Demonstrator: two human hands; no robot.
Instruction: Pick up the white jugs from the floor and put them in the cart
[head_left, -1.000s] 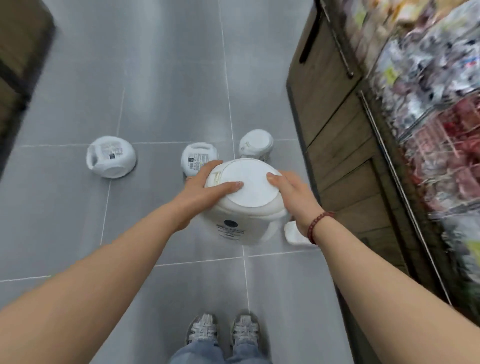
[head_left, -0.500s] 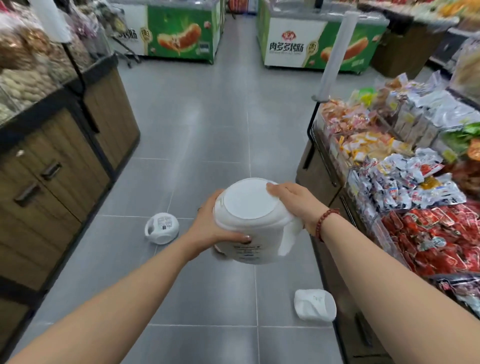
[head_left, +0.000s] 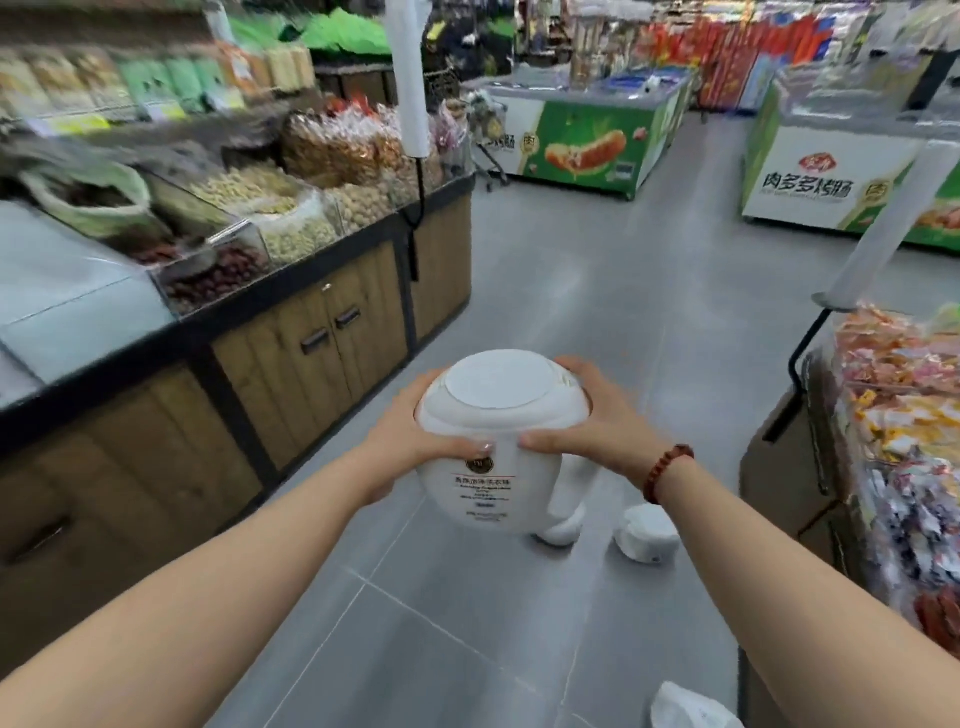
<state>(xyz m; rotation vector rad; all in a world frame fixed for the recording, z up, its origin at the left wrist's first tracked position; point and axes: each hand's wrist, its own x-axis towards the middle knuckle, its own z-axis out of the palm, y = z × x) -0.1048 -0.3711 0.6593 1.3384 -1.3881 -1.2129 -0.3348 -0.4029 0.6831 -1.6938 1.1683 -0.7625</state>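
I hold a large white jug (head_left: 498, 447) in the air at chest height, its round cap facing me and its handle hanging down on the right. My left hand (head_left: 410, 441) grips its left side, thumb across the front. My right hand (head_left: 587, 421) grips the right side, a bead bracelet on that wrist. Another white jug (head_left: 647, 532) lies on the grey floor just below and right of the held one. A third white jug (head_left: 691, 709) shows at the bottom edge. A cart (head_left: 485, 140) stands far down the aisle, partly hidden.
A wooden display counter (head_left: 311, 332) with bins of nuts and dried fruit runs along my left. A snack display (head_left: 883, 395) stands on my right. Green freezer chests (head_left: 587, 140) stand across the far end. Grey tiled aisle floor (head_left: 597, 291) stretches ahead between them.
I have raised the jug higher and turned left with it. My view has swung up from the floor to the aisle, and both hands have shifted to the jug's sides.
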